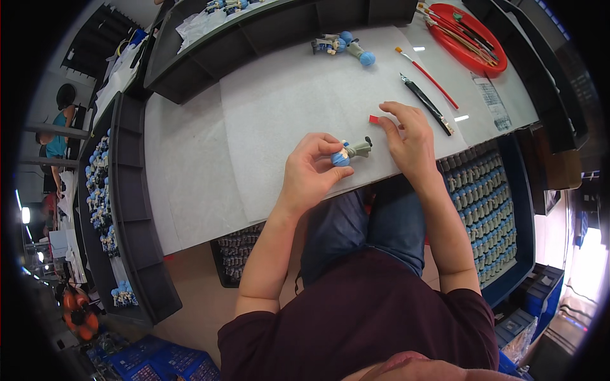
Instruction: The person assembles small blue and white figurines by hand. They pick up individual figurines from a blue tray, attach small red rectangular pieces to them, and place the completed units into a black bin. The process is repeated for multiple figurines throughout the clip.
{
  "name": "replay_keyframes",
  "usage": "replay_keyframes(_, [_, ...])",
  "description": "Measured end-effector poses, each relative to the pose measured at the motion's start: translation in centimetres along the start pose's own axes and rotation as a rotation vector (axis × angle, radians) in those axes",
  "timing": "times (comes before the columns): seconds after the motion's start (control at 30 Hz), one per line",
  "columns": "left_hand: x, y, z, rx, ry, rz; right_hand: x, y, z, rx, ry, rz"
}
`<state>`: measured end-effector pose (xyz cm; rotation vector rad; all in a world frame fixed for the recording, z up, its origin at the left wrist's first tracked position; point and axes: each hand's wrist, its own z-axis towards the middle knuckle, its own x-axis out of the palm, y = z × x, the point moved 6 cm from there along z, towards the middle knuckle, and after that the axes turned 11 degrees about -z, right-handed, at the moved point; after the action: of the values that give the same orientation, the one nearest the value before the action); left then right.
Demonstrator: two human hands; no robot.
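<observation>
My left hand [308, 168] is closed around the head end of a small figurine [359, 149] with blue hair, a grey-green body and dark feet. The figurine lies on its side, its feet pointing right toward my other hand. My right hand [410, 136] hovers by the sheet, thumb and forefinger apart. At its thumb tip is a small flat red piece [373, 119]; whether the thumb touches it or it lies on the sheet I cannot tell. Farther back, two or so similar blue-haired figurines [365, 58] lie together on the white sheet [273, 95].
Right of the sheet lie a red-handled brush [435, 84] and a black craft knife [426, 103]. A red tray [502, 60] holds several brushes. Dark crates stand behind [254, 38] and at left [136, 209]; a bin [524, 254] of grey-green figurines sits at lower right.
</observation>
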<state>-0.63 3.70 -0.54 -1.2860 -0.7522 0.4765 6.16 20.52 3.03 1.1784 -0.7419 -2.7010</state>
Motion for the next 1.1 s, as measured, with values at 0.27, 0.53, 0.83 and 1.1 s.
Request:
replay_keyframes(0.27, [0.9, -0.8, -0.2, 0.113, 0.058, 0.214, 1.3, -0.7, -0.3, 0.178, 0.128, 0.075])
replay_keyframes(0.53, [1.1, -0.6, -0.3, 0.134, 0.053, 0.28, 0.6, 3.0, -3.2, 0.205, 0.026, 0.397])
replay_keyframes(0.83, [1.1, -0.5, -0.3, 0.103, 0.037, 0.201, 1.0, 3.1, -3.1, 0.101, -0.024, 0.311])
replay_keyframes(1.1, [0.3, -0.9, -0.4, 0.117, 0.022, 0.089, 1.0, 0.6, 1.0, 0.074, 0.087, 0.007])
